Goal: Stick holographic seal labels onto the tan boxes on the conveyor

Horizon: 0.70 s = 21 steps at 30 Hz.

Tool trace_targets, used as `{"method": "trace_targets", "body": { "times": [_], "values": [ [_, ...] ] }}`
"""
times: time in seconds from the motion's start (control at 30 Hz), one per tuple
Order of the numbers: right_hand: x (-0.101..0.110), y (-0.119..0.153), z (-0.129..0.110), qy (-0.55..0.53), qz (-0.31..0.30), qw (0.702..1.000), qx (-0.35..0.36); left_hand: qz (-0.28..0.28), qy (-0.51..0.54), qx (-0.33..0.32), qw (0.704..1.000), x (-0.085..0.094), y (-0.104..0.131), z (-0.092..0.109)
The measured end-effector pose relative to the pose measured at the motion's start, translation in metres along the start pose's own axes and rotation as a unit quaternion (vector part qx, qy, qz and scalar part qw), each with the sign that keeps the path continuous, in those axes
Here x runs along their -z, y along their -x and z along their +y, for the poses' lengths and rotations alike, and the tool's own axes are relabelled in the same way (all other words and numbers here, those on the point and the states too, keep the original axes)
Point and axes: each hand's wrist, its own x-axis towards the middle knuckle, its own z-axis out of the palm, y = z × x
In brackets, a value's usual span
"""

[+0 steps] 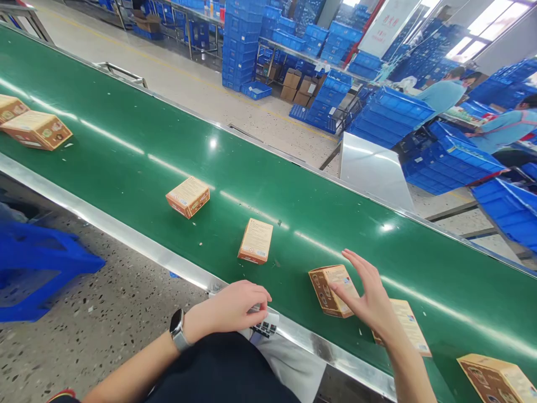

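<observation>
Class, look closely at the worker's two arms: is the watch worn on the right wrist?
No, the watch is on the wrist of the left hand, and the right hand's wrist is bare.

the lower-right carton (495, 378) is cut off and the right wrist (392, 333) partly hides another carton (409, 324).

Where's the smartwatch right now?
Head view, left of centre, low: smartwatch worn just behind the left hand, on the near side of the metal rail.
</observation>
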Motion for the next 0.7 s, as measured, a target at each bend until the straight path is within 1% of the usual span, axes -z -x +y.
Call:
{"method": "trace_targets", "body": {
  "times": [0.07,0.17,0.23,0.33,0.47,0.57,0.63,0.7],
  "values": [
    [0.001,0.017,0.006,0.022,-0.026,0.999,-0.039,0.002,-0.001,0.003,1.0,0.0,0.0,0.0],
    [-0.006,0.044,0.016,0.036,-0.052,0.99,-0.125,0.004,-0.001,0.006,1.0,-0.001,-0.001,0.001],
    [-0.012,0.058,0.019,0.033,-0.042,0.982,-0.179,0.003,0.001,0.008,1.0,-0.001,-0.001,0.001],
    [-0.015,0.073,0.017,0.034,-0.009,0.972,-0.231,-0.007,0.001,0.011,1.0,-0.001,-0.002,0.002],
    [-0.01,0.085,0.021,0.062,0.029,0.966,-0.248,-0.022,-0.004,0.015,1.0,0.003,-0.002,0.002],
    [-0.003,0.09,0.023,0.11,0.084,0.961,-0.238,-0.03,-0.011,0.029,0.999,0.006,-0.001,0.002],
    [0.0,0.087,0.014,0.126,0.134,0.958,-0.22,-0.036,-0.017,0.047,0.998,0.007,-0.001,0.003],
    [-0.001,0.078,-0.009,0.098,0.159,0.964,-0.187,-0.039,-0.022,0.067,0.997,0.008,-0.001,0.004]
  ]
}}
